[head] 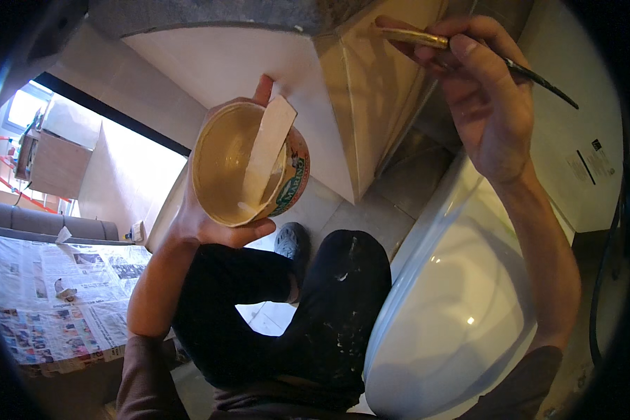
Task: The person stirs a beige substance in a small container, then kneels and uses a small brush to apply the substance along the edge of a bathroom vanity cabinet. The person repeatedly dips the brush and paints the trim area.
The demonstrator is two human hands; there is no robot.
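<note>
My left hand point(226, 231) grips a round paper tub point(297, 173), tilted so that its inside shows a pale, glossy residue. A flat wooden stick point(268, 147) leans inside the tub and sticks out over its rim. At the upper right, my right hand point(483, 79) pinches a slim paintbrush point(416, 37) with a gold-coloured metal ferrule and a dark handle. The brush end lies close to a beige angled panel point(378, 79) under a grey slab; whether it touches cannot be told.
A white glossy basin or tub point(451, 315) stands at my right, beside a pale box or panel point(562, 157) bearing writing. Newspaper point(58, 299) covers a surface at the left. The grey slab point(215, 14) runs overhead. My shoe point(292, 239) rests on the tiled floor.
</note>
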